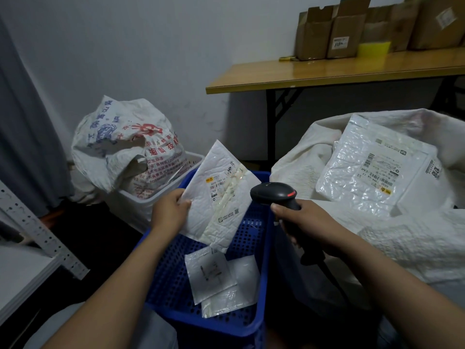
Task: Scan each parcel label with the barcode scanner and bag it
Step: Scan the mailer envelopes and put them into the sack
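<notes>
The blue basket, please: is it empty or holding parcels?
Not empty: a labelled parcel and a plain parcel lie inside the blue basket.

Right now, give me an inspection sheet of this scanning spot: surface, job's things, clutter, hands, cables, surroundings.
Surface: no worktop under the hands; a blue perforated basket sits below them.
Job's things: white padded parcel, label up; black barcode scanner, head beside the parcel; two small parcels lie in the basket; open white sack at right holds a labelled parcel.
Clutter: printed sack stuffed in a white bin.
Hands: left hand pinches the parcel's edge; right hand grips the scanner's handle.
Cables: scanner cable runs down from the handle.
Surroundings: wooden table with cardboard boxes, white wall.
</notes>
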